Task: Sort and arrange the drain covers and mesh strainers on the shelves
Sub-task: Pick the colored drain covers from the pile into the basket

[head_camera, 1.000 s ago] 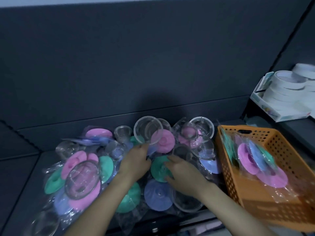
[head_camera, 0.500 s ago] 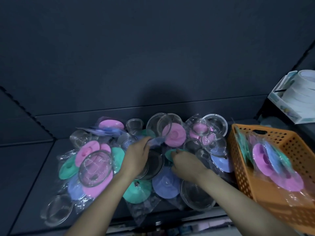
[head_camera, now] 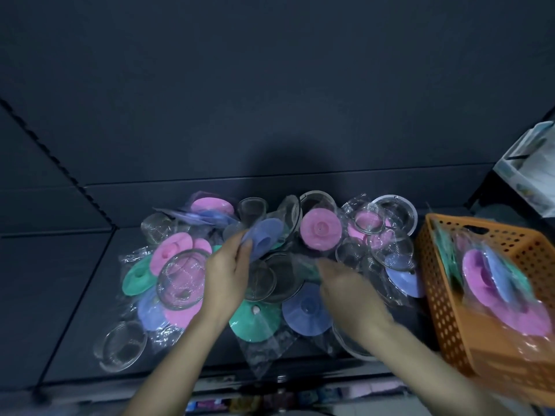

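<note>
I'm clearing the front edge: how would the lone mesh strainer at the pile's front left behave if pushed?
The mesh strainer looks thin and see-through, so probably light. On the smooth shelf it likely slides. Its rounded bowl may rock or roll, and the front edge is close.

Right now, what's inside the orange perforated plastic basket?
Inside the orange perforated plastic basket: a clear plastic bag of overlapping round drain covers, pink, blue and green. Blur hides the count, and the bag covers the basket floor, so anything beneath is unseen.
</note>
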`<state>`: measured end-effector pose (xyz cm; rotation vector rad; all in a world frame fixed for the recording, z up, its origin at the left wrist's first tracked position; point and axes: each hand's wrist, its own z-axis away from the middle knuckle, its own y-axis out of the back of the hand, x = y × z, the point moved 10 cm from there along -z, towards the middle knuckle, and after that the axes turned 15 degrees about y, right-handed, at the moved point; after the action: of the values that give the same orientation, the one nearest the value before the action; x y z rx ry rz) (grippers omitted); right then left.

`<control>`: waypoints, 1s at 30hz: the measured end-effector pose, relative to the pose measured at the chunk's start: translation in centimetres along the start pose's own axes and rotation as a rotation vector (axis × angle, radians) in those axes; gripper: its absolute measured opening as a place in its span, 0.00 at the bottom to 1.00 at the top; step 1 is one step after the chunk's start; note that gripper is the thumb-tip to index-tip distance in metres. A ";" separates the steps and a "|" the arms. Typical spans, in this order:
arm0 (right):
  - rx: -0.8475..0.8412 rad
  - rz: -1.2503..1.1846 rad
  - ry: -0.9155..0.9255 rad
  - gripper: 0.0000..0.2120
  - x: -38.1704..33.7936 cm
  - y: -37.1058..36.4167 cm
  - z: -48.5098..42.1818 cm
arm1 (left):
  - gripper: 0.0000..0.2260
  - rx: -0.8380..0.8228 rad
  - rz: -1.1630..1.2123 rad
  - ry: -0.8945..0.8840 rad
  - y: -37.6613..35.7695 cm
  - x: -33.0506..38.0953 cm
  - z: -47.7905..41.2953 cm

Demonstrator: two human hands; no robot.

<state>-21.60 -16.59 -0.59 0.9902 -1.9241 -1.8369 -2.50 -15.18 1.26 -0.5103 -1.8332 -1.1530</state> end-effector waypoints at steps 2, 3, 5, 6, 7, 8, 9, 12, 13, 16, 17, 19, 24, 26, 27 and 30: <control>-0.066 0.019 0.049 0.16 -1.3 -2.2 1.1 | 0.06 -0.020 -0.004 -0.023 0.1 0.0 0.5; -0.127 0.020 0.040 0.18 -1.3 -3.7 1.6 | 0.06 -0.031 -0.003 -0.031 0.1 0.0 0.7; -0.261 0.015 -0.029 0.34 -0.5 -6.6 2.6 | 0.06 -0.038 0.016 -0.024 0.1 -0.2 0.8; -0.303 0.023 -0.049 0.41 -0.3 -7.5 2.9 | 0.06 -0.037 0.028 -0.011 0.1 -0.3 0.8; -0.329 0.040 -0.056 0.46 -0.2 -8.1 3.0 | 0.06 -0.038 0.041 0.001 0.1 -0.5 0.7; -0.338 0.051 -0.064 0.48 0.0 -8.3 3.0 | 0.06 -0.039 0.052 0.008 0.1 -0.6 0.7; -0.338 0.055 -0.074 0.48 0.2 -8.4 3.0 | 0.06 -0.039 0.058 0.010 0.0 -0.6 0.7; -0.326 0.067 -0.070 0.40 0.8 -8.0 2.1 | 0.06 -0.037 0.064 0.017 0.0 -0.9 0.7; -0.318 0.063 -0.072 0.38 1.1 -7.7 1.9 | 0.06 -0.038 0.067 0.024 0.1 -1.1 0.7; -0.207 0.035 -0.074 0.33 1.9 -6.0 1.1 | 0.06 -0.039 0.081 0.032 0.2 -1.6 0.8; -0.147 0.030 -0.067 0.31 2.2 -5.2 0.8 | 0.06 -0.044 0.095 0.037 0.2 -1.8 0.8; -0.045 -0.004 -0.075 0.28 3.0 -3.8 0.5 | 0.07 -0.054 0.128 0.045 0.3 -2.1 0.8; 0.118 -0.133 -0.239 0.17 6.3 -1.6 0.0 | 0.08 -0.046 0.155 0.098 0.6 -2.5 0.6; 0.211 -0.276 -0.329 0.11 7.7 -0.9 0.0 | 0.09 -0.037 0.168 0.111 0.9 -2.2 0.6; 0.265 -0.370 -0.377 0.08 8.4 -0.6 0.1 | 0.10 -0.032 0.176 0.109 1.0 -2.0 0.7; 0.443 -0.686 -0.508 0.11 9.8 0.0 0.3 | 0.11 -0.017 0.205 0.118 1.7 -1.7 0.6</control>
<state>-28.86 -22.81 -2.99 1.6043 -2.6032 -2.2252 -0.70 -13.63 0.53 -0.6119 -1.6308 -1.0388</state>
